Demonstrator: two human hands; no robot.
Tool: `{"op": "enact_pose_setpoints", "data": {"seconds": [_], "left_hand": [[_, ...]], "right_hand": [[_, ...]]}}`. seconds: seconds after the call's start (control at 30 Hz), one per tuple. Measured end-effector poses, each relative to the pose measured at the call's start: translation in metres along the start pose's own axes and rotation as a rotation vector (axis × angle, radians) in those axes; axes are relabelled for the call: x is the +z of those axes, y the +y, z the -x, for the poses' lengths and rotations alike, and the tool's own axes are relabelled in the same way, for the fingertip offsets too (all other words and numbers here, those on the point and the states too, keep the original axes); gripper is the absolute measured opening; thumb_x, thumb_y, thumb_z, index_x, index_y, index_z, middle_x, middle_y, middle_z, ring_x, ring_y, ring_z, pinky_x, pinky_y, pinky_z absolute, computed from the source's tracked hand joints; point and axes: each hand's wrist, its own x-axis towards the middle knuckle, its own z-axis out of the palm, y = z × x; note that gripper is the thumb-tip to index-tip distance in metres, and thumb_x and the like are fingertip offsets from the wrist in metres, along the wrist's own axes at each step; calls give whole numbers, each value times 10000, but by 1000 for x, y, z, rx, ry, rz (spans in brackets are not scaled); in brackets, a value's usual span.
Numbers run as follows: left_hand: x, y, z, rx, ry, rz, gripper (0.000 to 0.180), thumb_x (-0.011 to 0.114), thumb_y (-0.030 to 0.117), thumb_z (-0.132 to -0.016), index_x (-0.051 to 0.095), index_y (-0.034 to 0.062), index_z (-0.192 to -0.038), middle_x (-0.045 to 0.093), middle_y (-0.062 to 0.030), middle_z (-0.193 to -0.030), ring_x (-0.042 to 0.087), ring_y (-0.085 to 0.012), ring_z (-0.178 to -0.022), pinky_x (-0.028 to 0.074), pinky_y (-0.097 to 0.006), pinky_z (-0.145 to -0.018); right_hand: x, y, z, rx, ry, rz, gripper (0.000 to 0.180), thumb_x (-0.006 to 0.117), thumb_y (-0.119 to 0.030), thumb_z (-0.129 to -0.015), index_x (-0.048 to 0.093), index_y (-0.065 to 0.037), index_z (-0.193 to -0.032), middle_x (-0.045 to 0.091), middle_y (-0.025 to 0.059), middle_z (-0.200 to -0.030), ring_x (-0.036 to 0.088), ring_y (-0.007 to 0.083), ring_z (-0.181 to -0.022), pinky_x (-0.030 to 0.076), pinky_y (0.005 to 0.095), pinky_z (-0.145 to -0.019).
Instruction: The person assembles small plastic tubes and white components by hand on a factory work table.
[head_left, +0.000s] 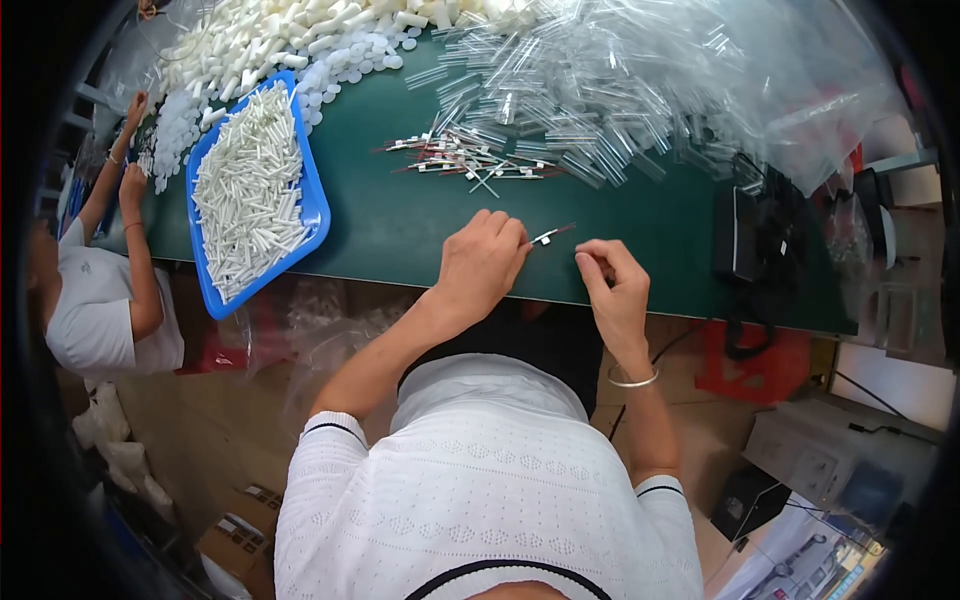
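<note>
Stick (546,238), slim, white-and-red, just one, pinched by the left hand (480,262), extending toward the right hand (615,288), which curls nearly closed, any hold impossible to tell; one blue plastic tray (319,213) left, one tangled white-and-red pile (465,157) far.

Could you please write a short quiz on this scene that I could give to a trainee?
1. Which of the camera wearer's hands pinches the thin red-and-white stick with a small white tag?

2. What fills the shallow blue plastic tray?
A) clear plastic tubes
B) short white rods
C) round translucent discs

3. True or false: the camera wearer's silver-coloured metal bangle is on the left wrist.

Key:
1. The left hand.
2. B.
3. False; the bangle is on the right wrist.
</note>
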Motion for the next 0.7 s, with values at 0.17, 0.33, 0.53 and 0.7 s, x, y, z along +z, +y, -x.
{"op": "enact_pose_setpoints", "data": {"seconds": [0.17, 0.33, 0.53, 0.7], "left_hand": [[-7, 17, 7, -225, 217, 420, 130, 734, 16, -750, 639, 34, -838, 611, -84, -769, 590, -223, -667, 472, -330, -575], [-36, -16, -9, -108, 218, 429, 119, 711, 23, -767, 638, 35, -860, 620, -97, -798, 604, -250, -704, 486, -347, -604], [-69, -175, -95, -58, 288, -219, 132, 645, 36, -821, 668, 46, -951, 630, -108, -916, 601, -294, -905, 491, -393, -769], [-52, -234, -124, -38, 131, -478, 184, 656, 43, -800, 679, 64, -982, 583, -122, -907, 561, -310, -951, 483, -395, -796]], "right_hand": [[37, -11, 1, 179, -29, -762, 238, 648, -82, -915, 621, 39, -1118, 646, 92, -1037, 619, 126, -868, 501, 239, -784], [48, -19, -24, 133, 64, -815, 209, 563, -177, -982, 623, 21, -1007, 622, 36, -822, 573, 85, -710, 472, 216, -659], [42, -3, -19, 146, -44, -431, 210, 552, -189, -989, 652, -5, -967, 454, -66, -671, 364, 14, -574, 291, 188, -501], [49, -2, -16, -19, -15, -281, 222, 545, -201, -994, 656, -10, -980, 448, -66, -678, 366, 11, -576, 271, 188, -495]]}}
